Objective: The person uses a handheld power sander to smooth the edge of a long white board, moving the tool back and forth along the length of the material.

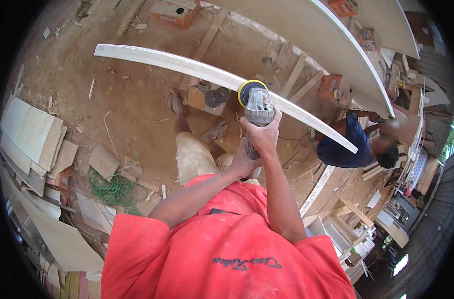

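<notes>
Both my hands are on an angle grinder [259, 102] fitted with a round sanding pad [244, 91], black with a yellow rim. My right hand [265, 132] wraps the front of its body. Lower down, my left hand [245, 161] grips the rear of the body. A long narrow board or panel edge [167, 61], whitish and dusty, runs across in front of me. The pad overlaps this edge near its middle; whether it presses on it cannot be told.
Under the long edge stands a cardboard box [204, 98] with dark discs [217, 97]. At right, a co-worker in a dark shirt [339, 149] bends beside a large panel [324, 45]. Green rope [109, 187] and stacked sheets [30, 130] lie left. Wood scraps litter the dirt floor [144, 112].
</notes>
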Motion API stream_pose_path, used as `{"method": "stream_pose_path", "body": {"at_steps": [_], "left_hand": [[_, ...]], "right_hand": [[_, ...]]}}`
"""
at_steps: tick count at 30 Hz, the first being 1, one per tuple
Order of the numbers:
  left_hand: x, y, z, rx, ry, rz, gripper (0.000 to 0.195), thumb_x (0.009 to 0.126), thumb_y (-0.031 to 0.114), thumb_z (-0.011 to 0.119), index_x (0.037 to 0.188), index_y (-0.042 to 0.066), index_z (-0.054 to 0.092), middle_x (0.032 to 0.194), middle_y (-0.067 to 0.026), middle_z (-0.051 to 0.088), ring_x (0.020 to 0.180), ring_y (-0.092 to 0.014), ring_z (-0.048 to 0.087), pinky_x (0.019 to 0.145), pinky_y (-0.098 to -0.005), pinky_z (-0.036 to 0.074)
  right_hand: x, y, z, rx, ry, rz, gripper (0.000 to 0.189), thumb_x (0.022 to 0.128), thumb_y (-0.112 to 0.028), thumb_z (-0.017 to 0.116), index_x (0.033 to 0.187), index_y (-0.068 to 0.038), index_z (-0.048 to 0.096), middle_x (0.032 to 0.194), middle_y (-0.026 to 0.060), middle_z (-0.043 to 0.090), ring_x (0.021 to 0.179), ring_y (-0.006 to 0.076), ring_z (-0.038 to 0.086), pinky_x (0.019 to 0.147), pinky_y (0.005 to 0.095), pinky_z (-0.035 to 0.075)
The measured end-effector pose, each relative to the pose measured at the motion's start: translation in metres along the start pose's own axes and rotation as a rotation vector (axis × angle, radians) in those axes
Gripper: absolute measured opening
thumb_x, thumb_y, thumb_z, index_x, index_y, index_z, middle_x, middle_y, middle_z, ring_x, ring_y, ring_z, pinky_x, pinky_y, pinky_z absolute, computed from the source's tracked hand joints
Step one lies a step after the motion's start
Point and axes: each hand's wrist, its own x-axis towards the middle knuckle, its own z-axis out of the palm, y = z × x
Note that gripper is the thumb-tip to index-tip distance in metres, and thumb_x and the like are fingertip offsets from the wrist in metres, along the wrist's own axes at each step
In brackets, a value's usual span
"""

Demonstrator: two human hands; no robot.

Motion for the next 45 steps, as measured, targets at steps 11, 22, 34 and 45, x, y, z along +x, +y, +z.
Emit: {"method": "stream_pose_path", "body": {"at_steps": [11, 22, 34, 45], "left_hand": [[0.01, -0.009, -0.004, 0.068, 0.018, 0.005, 0.084, 0.072, 0.029, 0.091, 0.131, 0.003, 0.037, 0.119, -0.009, 0.055, 0.108, -0.017, 0.057, 0.091, -0.0345, 0.048], [0.023, 0.025, 0.004, 0.623, -0.233, -0.384, 0.106, 0.065, 0.051, 0.087, 0.139, -0.002, 0.033, 0.13, -0.0203, 0.056, 0.122, -0.03, 0.058, 0.097, -0.0367, 0.048], [0.0, 0.074, -0.073, 0.644, -0.081, -0.041, 0.069, 0.09, 0.018, 0.07, 0.147, 0.004, 0.033, 0.142, -0.0122, 0.047, 0.131, -0.023, 0.048, 0.111, -0.0364, 0.04], [0.045, 0.093, -0.037, 0.264, -0.321, -0.239, 0.081, 0.087, 0.026, 0.068, 0.148, -0.004, 0.024, 0.134, -0.0182, 0.049, 0.127, -0.024, 0.049, 0.105, -0.0351, 0.042]], "right_hand": [[0.005, -0.006, -0.001, -0.058, 0.054, -0.017, 0.102, 0.067, -0.038, 0.089, 0.145, -0.004, 0.031, 0.126, 0.0279, 0.059, 0.119, 0.0382, 0.059, 0.101, 0.0452, 0.046], [0.021, 0.053, -0.03, 0.26, 0.28, 0.134, 0.095, 0.074, -0.028, 0.089, 0.139, 0.003, 0.027, 0.13, 0.0242, 0.052, 0.116, 0.0286, 0.057, 0.099, 0.0387, 0.046], [-0.026, -0.036, 0.068, -0.04, -0.094, 0.101, 0.103, 0.072, -0.045, 0.083, 0.149, -0.012, 0.023, 0.12, 0.0281, 0.065, 0.11, 0.0437, 0.064, 0.096, 0.052, 0.049], [-0.01, 0.008, 0.015, 0.169, 0.344, 0.347, 0.094, 0.073, -0.043, 0.086, 0.146, -0.018, 0.031, 0.118, 0.0275, 0.065, 0.107, 0.0419, 0.065, 0.093, 0.0491, 0.05]]}}
